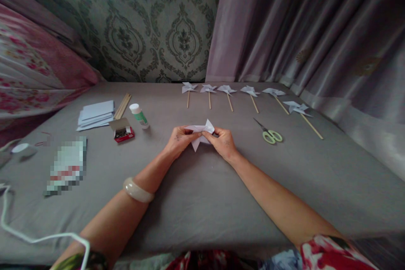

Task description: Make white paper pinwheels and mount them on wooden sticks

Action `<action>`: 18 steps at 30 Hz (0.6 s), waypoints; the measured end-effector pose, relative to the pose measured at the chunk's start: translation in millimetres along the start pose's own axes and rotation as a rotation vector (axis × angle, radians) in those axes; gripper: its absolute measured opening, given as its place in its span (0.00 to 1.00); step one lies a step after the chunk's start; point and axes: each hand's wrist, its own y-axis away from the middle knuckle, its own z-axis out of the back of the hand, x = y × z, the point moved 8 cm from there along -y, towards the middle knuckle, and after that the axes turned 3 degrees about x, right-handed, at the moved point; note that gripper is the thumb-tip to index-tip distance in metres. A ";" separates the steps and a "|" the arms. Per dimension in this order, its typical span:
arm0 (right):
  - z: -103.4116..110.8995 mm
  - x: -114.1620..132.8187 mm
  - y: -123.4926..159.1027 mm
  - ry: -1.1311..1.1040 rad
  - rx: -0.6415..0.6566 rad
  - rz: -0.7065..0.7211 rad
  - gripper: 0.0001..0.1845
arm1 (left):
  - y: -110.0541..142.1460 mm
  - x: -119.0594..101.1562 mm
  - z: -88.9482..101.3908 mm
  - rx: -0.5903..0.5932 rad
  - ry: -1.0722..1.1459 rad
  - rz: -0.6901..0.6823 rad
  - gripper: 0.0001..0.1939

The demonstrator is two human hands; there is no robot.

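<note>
Between my two hands is a white paper pinwheel (pixel 198 144), its blades folded in and no stick visible on it. My left hand (pixel 181 140) pinches it from the left, the thumb near the centre. From the right, my right hand (pixel 224 141) grips it, with thumb and fingertips meeting the left thumb at the middle. Whether a pin sits under the thumbs is hidden. To the left of my hands stand a glue stick (pixel 139 116) with a white cap and an open small red box (pixel 123 134). Green-handled scissors (pixel 268 134) lie to the right.
Several finished pinwheels on sticks (pixel 229 93) lie in a row at the back right. A stack of white paper (pixel 96 114) and wooden sticks (pixel 122 106) lie at the left. A blurred packet (pixel 68 166) and a white cable (pixel 38 238) are nearer me, on the grey cloth.
</note>
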 end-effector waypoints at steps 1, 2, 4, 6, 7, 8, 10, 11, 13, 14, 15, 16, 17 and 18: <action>-0.1 0.4 0.0 0.004 0.001 0.000 0.15 | 0.1 -0.1 0.2 -0.003 -0.003 0.006 0.17; -0.2 0.7 -0.1 0.010 0.002 0.001 0.14 | 0.3 -0.4 0.5 -0.006 -0.007 0.008 0.17; -0.3 1.4 -0.1 0.027 0.006 0.006 0.14 | 0.9 -1.1 1.3 -0.014 -0.015 0.010 0.17; 0.2 1.9 -0.1 0.039 0.005 0.011 0.13 | 1.7 -1.4 2.2 -0.024 -0.023 0.016 0.17; 0.5 2.0 -0.2 0.043 0.004 0.014 0.13 | 2.1 -1.3 2.5 -0.028 -0.026 0.021 0.17; 0.6 2.2 -0.2 0.045 0.003 0.017 0.13 | 2.4 -1.2 2.6 -0.031 -0.026 0.026 0.16; 0.4 2.5 -0.3 0.047 0.003 0.025 0.12 | 2.7 -0.9 2.7 -0.035 -0.022 0.033 0.16; 0.1 2.7 -0.4 0.048 0.005 0.029 0.12 | 2.7 -0.7 2.9 -0.038 -0.020 0.035 0.16; -0.4 2.5 -0.7 0.045 0.005 0.031 0.11 | 2.5 -0.4 3.6 -0.049 -0.019 0.039 0.16; -0.4 2.3 -0.9 0.043 0.003 0.029 0.11 | 2.5 -0.2 4.1 -0.056 -0.021 0.042 0.15; -0.4 2.0 -1.1 0.040 0.001 0.027 0.11 | 2.4 0.0 4.4 -0.061 -0.022 0.045 0.15; -0.5 1.6 -1.3 0.038 0.001 0.024 0.11 | 2.4 0.1 4.5 -0.065 -0.020 0.048 0.15; -0.6 1.2 -1.4 0.036 0.001 0.020 0.10 | 2.5 0.2 4.6 -0.068 -0.018 0.052 0.15; -0.7 0.8 -1.6 0.034 0.004 0.016 0.10 | 2.6 0.3 4.7 -0.071 -0.014 0.054 0.15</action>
